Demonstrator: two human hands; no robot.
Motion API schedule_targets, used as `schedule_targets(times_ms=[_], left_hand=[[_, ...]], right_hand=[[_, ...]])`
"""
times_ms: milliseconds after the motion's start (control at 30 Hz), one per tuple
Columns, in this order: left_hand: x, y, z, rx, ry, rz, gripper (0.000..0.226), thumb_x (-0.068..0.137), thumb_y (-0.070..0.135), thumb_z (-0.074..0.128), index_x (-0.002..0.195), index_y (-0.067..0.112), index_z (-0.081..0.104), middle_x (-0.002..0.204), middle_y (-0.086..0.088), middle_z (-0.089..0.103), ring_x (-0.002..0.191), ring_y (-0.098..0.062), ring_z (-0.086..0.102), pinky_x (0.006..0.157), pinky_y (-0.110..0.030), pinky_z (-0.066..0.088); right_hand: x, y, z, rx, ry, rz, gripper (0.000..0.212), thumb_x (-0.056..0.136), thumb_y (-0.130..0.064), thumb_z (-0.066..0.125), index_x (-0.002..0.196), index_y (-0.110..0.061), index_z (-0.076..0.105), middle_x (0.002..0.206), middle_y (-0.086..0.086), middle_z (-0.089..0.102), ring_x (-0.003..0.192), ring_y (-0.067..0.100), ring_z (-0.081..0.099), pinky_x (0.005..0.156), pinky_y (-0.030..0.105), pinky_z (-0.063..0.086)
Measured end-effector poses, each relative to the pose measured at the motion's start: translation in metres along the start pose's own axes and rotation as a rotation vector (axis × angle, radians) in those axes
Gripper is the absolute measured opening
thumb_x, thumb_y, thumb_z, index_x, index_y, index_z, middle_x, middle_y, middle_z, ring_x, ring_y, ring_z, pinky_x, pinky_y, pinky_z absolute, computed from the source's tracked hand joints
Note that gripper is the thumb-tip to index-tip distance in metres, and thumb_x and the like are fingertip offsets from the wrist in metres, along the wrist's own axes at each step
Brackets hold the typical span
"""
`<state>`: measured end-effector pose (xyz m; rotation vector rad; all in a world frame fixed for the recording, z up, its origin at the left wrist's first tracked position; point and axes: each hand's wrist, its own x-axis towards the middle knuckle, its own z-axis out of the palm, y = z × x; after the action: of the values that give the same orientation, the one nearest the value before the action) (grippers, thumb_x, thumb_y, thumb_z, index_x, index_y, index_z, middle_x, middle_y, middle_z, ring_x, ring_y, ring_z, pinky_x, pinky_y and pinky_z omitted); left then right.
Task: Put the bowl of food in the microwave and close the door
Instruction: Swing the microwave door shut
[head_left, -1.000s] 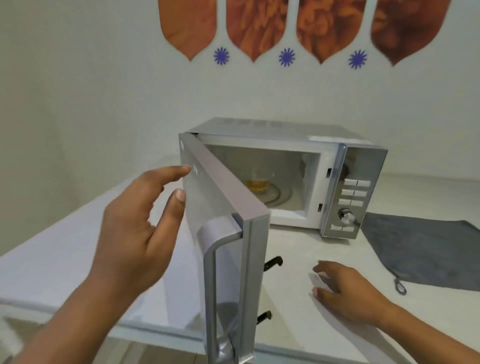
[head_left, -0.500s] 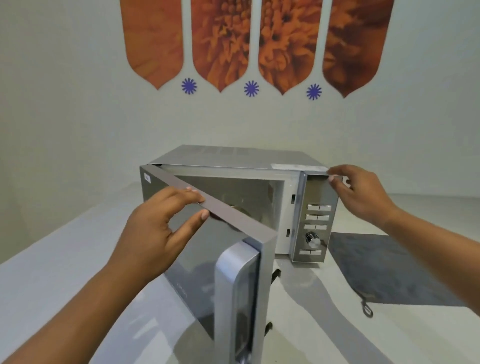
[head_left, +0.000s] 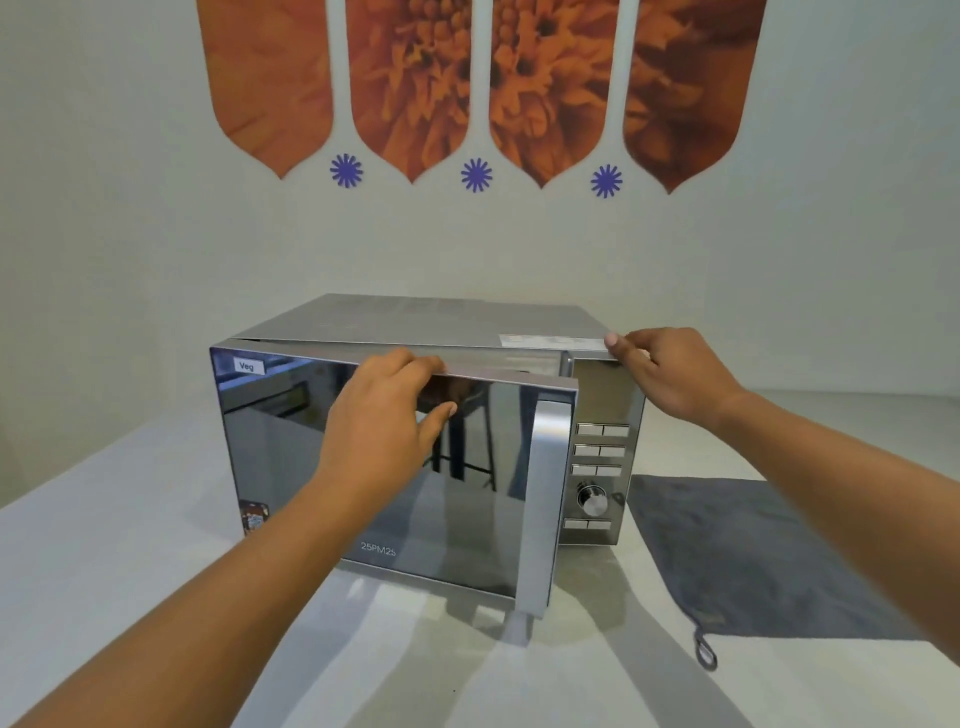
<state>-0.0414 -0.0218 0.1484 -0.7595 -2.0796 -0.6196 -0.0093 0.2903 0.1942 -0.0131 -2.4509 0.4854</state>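
A silver microwave stands on the white counter. Its mirrored door is almost shut, with a narrow gap left at the handle side. My left hand presses on the door's top edge, fingers over the rim and thumb on the glass. My right hand rests on the microwave's top right front corner above the control panel. The bowl of food is hidden behind the door.
A grey cloth with a hanging loop lies on the counter right of the microwave. The wall behind carries orange flower panels. The counter's left edge runs diagonally at the left.
The door has swung from wide open to nearly shut under my left hand. My right hand rose from the counter to the microwave's top right corner. The bowl inside has gone out of sight.
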Motion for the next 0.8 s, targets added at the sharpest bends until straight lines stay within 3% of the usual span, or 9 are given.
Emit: schedule_targets(times_ms=[67, 133, 233, 400, 567, 800], left_hand=[[0.006, 0.002, 0.009, 0.020, 0.008, -0.020, 0.035, 0.080, 0.027, 0.076, 0.110, 0.014, 0.064, 0.098, -0.003, 0.061, 0.093, -0.026, 0.055, 0.075, -0.041, 0.050], [0.010, 0.003, 0.015, 0.043, 0.013, -0.032, 0.034, 0.080, 0.027, 0.076, 0.109, 0.014, 0.064, 0.098, -0.003, 0.061, 0.092, -0.026, 0.054, 0.073, -0.041, 0.050], [0.015, 0.003, 0.022, 0.074, 0.028, -0.033, 0.033, 0.079, 0.025, 0.078, 0.106, 0.013, 0.065, 0.096, -0.004, 0.060, 0.089, -0.026, 0.053, 0.070, -0.039, 0.048], [0.020, 0.003, 0.031, 0.101, 0.044, -0.041, 0.032, 0.079, 0.023, 0.078, 0.105, 0.011, 0.065, 0.095, -0.005, 0.061, 0.088, -0.027, 0.053, 0.069, -0.038, 0.046], [0.026, 0.004, 0.037, 0.122, 0.027, -0.071, 0.030, 0.080, 0.025, 0.077, 0.104, 0.012, 0.063, 0.095, -0.005, 0.060, 0.089, -0.025, 0.052, 0.068, -0.037, 0.046], [0.028, 0.001, 0.041, 0.119, 0.039, -0.077, 0.029, 0.079, 0.024, 0.078, 0.101, 0.012, 0.063, 0.093, -0.005, 0.060, 0.088, -0.025, 0.052, 0.067, -0.036, 0.045]], right_hand=[[0.002, -0.006, 0.006, 0.057, -0.049, -0.033, 0.070, 0.082, -0.076, 0.032, 0.091, -0.020, 0.073, 0.075, -0.002, 0.070, 0.075, 0.019, 0.060, 0.068, 0.030, 0.045], [0.002, -0.012, 0.014, 0.055, -0.060, -0.046, 0.080, 0.076, -0.082, 0.039, 0.109, -0.019, 0.073, 0.097, -0.003, 0.074, 0.089, 0.016, 0.064, 0.080, 0.031, 0.050], [0.007, -0.016, 0.013, 0.061, -0.043, -0.037, 0.096, 0.060, -0.091, 0.043, 0.113, -0.016, 0.072, 0.109, 0.000, 0.073, 0.098, 0.018, 0.066, 0.089, 0.034, 0.053], [0.009, -0.017, 0.009, 0.019, -0.059, -0.043, 0.105, 0.050, -0.094, 0.046, 0.114, -0.014, 0.071, 0.114, 0.000, 0.073, 0.104, 0.019, 0.065, 0.092, 0.037, 0.052], [0.008, -0.017, 0.021, -0.101, 0.039, -0.055, 0.083, 0.066, -0.082, 0.054, 0.112, -0.015, 0.071, 0.107, 0.002, 0.074, 0.098, 0.023, 0.066, 0.086, 0.039, 0.055], [0.006, -0.020, 0.025, -0.072, 0.077, 0.003, 0.072, 0.070, -0.074, 0.061, 0.108, -0.014, 0.073, 0.103, 0.005, 0.075, 0.096, 0.026, 0.066, 0.084, 0.039, 0.055]])
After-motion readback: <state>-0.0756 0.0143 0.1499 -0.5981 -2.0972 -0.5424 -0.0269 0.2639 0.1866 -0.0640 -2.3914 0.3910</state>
